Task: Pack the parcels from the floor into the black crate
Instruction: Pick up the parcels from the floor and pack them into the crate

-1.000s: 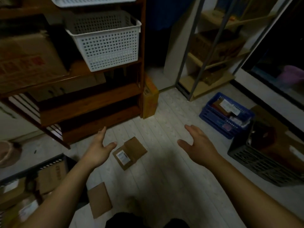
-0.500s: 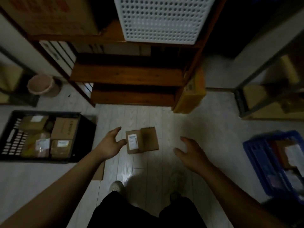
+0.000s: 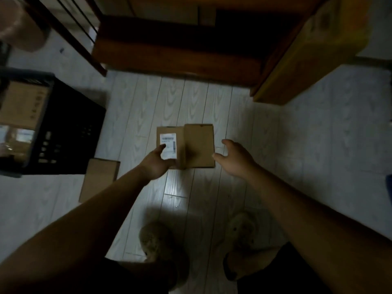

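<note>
A brown cardboard parcel with a white label (image 3: 169, 145) lies on the pale floor, edge to edge with a plain brown parcel (image 3: 199, 145); I cannot tell if they are joined. My left hand (image 3: 157, 164) holds the labelled parcel at its near left corner, thumb on the label, fingers hidden beneath. My right hand (image 3: 235, 160) hovers spread at the plain parcel's right edge, thumb tip near its corner, holding nothing. The black crate (image 3: 63, 124) stands at the left with several parcels inside. A flat brown parcel (image 3: 98, 179) lies by the crate.
A wooden shelf unit (image 3: 180, 49) stands just beyond the parcels, with a yellow box (image 3: 307, 49) leaning at its right end. A round bin (image 3: 21, 28) sits at the far left. My slippered feet (image 3: 157, 245) are below the hands. A blue crate edge (image 3: 389, 187) shows at the right.
The view has tipped down and closed in on the floor. My left hand has reached the labelled parcel and put its thumb on the label; my right hand has come up to the right edge.
</note>
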